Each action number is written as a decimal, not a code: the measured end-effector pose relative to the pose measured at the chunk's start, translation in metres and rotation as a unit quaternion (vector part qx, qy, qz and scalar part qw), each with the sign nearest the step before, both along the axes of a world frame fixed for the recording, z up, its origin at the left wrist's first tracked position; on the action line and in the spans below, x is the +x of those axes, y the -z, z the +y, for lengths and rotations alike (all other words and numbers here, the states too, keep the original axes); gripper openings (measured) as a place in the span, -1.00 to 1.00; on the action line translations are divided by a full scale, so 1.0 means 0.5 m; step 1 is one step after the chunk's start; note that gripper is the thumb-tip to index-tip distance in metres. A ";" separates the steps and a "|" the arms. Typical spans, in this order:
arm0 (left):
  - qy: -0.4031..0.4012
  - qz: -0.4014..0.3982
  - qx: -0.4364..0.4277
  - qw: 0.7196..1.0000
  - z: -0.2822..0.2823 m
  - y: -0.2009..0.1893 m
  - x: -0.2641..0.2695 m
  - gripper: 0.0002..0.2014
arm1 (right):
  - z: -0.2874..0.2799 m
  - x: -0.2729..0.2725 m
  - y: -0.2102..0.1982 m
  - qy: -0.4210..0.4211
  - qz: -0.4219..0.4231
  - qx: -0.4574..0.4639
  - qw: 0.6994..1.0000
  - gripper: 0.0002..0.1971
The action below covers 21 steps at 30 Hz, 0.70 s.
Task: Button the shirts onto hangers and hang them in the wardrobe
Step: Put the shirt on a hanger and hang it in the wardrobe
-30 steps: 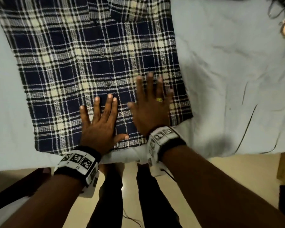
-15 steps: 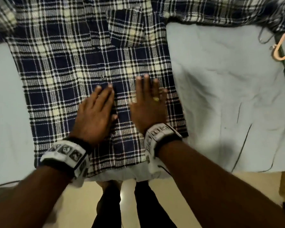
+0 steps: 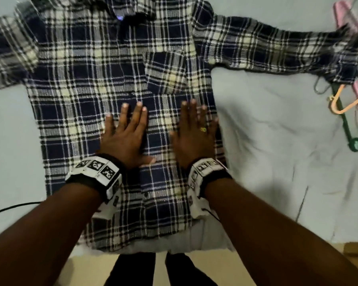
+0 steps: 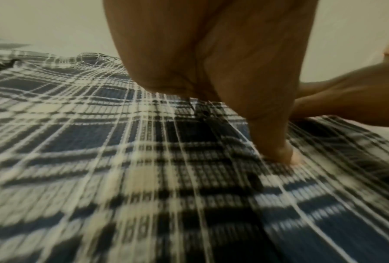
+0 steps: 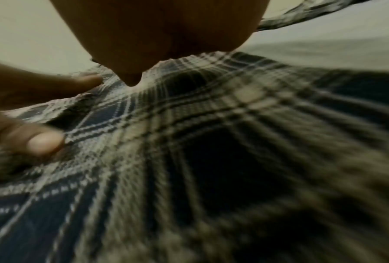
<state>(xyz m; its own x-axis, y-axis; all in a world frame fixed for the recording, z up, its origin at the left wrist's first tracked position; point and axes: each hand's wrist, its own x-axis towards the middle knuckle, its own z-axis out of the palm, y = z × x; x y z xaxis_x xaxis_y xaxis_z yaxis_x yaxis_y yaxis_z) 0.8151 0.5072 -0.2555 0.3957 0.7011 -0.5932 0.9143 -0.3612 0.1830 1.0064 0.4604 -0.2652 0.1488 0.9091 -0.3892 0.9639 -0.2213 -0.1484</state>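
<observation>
A navy, black and cream plaid shirt (image 3: 87,83) lies front up and spread flat on the pale sheet (image 3: 277,162), sleeves out to both sides. My left hand (image 3: 125,131) presses flat on it left of the button placket, fingers straight. My right hand (image 3: 194,131), with a ring, lies flat on the shirt's right front below the chest pocket (image 3: 170,73). In the left wrist view the shirt (image 4: 98,160) fills the frame under my left hand (image 4: 272,138), thumb tip on the cloth. The right wrist view shows blurred shirt (image 5: 234,142) under my right hand (image 5: 132,78).
Several plastic hangers (image 3: 347,104), orange, green and pink, lie at the bed's right side by the sleeve cuff. A black cable (image 3: 12,207) crosses the sheet at the left. The bed's near edge and the floor (image 3: 205,265) are below, with my legs there.
Both hands have slid up the shirt from the hem toward the chest, staying flat on the cloth. The view has tilted up, showing the collar, sleeves and hangers.
</observation>
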 end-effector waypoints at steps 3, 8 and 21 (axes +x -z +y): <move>-0.002 -0.016 0.014 1.000 0.086 0.013 0.004 0.10 | 0.099 -0.075 0.021 -0.117 0.005 -0.004 0.993 -0.22; 0.040 0.019 0.005 0.999 0.131 0.032 -0.022 0.18 | 0.104 0.049 0.039 -0.135 -0.008 -0.047 0.990 -0.31; 0.055 0.012 0.047 0.997 0.306 0.030 0.007 -0.17 | 0.340 -0.013 0.031 -0.210 -0.003 -0.045 0.977 -0.30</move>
<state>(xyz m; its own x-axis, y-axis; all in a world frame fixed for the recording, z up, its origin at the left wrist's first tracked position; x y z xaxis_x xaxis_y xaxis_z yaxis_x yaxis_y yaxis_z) 0.8186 0.6601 -0.2706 0.4591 0.7073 -0.5375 0.8724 -0.4733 0.1223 1.0001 0.6307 -0.2805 -0.2262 0.8533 -0.4698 0.9735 0.1812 -0.1396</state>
